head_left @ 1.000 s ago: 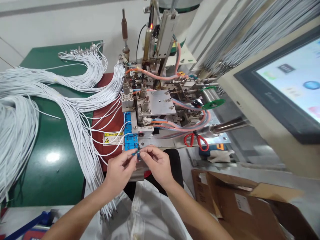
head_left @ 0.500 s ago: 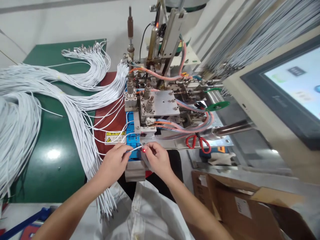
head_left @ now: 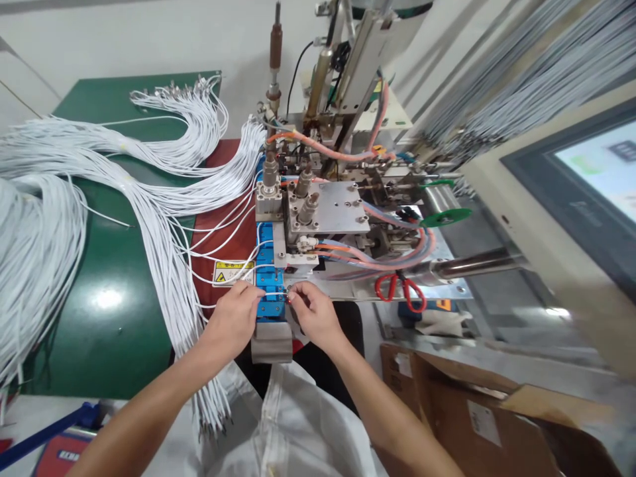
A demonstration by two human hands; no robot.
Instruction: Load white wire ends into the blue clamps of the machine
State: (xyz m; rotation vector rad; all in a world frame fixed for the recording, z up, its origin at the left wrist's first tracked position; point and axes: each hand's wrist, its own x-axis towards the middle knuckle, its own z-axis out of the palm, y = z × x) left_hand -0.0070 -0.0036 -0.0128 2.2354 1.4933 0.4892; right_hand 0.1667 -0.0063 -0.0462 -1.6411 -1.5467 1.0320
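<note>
A thin white cable (head_left: 274,293) runs level across a blue fixture block (head_left: 270,309) at the front of the machine. My left hand (head_left: 236,315) pinches the cable just left of the block. On the block's right side, my right hand (head_left: 316,315) has thumb and fingers closed at the cable's tip, which they partly hide. A small red light glows by the right fingertips. Further back, more white cables lie across other blue blocks (head_left: 267,255) on the same track. Many white cables (head_left: 163,278) fan out in a bundle left of my left hand.
The metal machine (head_left: 328,205) stands behind my hands, with orange and grey hoses. Red-handled scissors (head_left: 400,291) lie to the right. A screen (head_left: 596,159) juts in at the right, above a cardboard box (head_left: 477,411). A green table (head_left: 114,331) carries cable bundles.
The cable between my hands has gone from slanted to level, lower against the blue block. Both hands keep their pinch. The whole view has shifted slightly.
</note>
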